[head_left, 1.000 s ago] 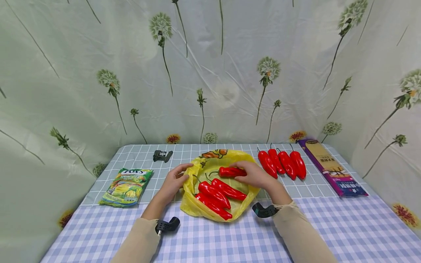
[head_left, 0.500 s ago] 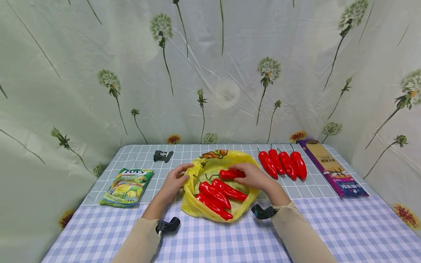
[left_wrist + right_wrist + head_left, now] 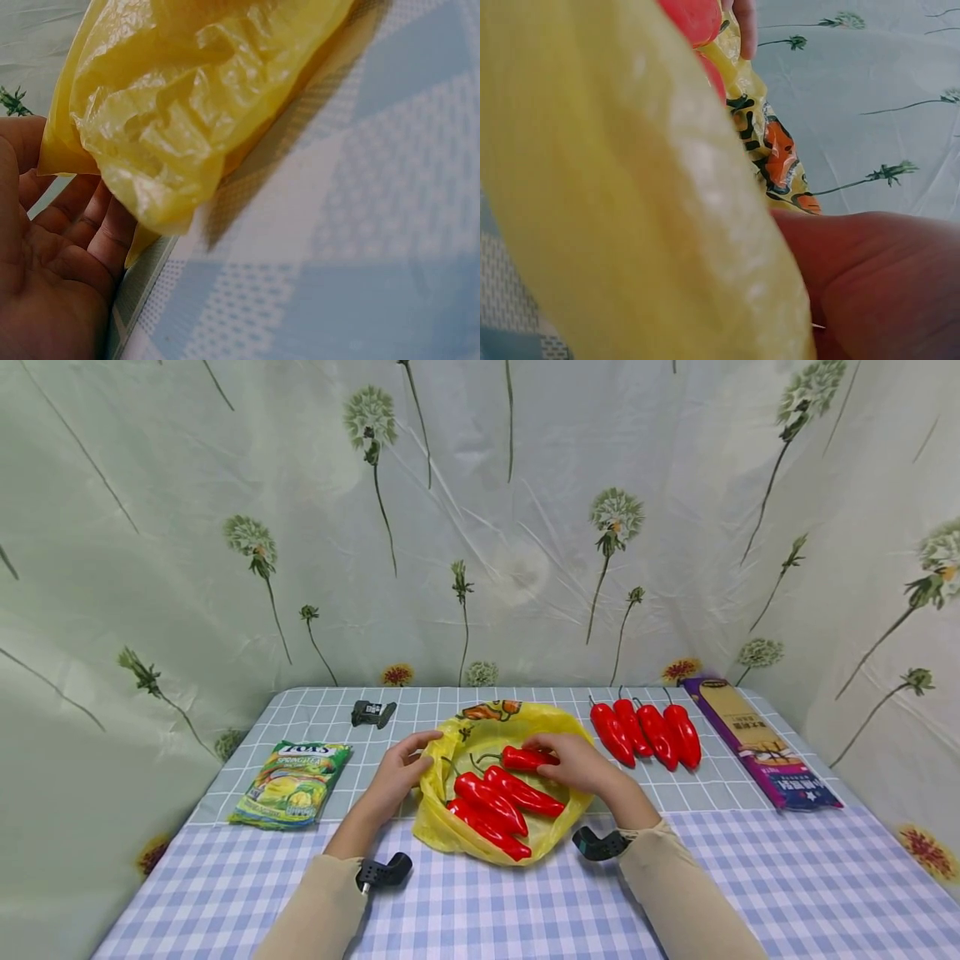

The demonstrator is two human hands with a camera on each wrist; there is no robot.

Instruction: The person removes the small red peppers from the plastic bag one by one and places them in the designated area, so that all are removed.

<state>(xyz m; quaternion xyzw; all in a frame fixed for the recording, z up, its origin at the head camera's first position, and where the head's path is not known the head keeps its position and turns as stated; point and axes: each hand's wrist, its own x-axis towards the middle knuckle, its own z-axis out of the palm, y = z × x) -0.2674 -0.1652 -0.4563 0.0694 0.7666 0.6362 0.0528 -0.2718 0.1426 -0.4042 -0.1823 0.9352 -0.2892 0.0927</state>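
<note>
Right hand: we see our right hand [image 3: 576,763] curled over a red pepper [image 3: 525,757] inside the yellow bag [image 3: 501,847], fingers wrapped round its thick end
Pepper's lie: its long axis runs crosswise to us, stem tip pointing away from the right palm toward the left hand, body tucked under the fingers
Left hand: our left hand [image 3: 399,774] lies at the bag's near-left edge, thumb against the plastic rim; whether it pinches the film we cannot tell
Nearer hand: the right is on the pepper; the left is well apart from it, with the bag's rim between
Other peppers: three more [image 3: 491,802] lie just below the right hand's fingers, slanting toward our right wrist; a row of four [image 3: 647,733] sits beyond the right hand, outside the bag
Left wrist view: shows crumpled plastic [image 3: 180,112] beside a relaxed open palm [image 3: 52,270]
Right wrist view: mostly blurred yellow film, a fingertip [image 3: 744,26] on red, hidden from the head view
</note>
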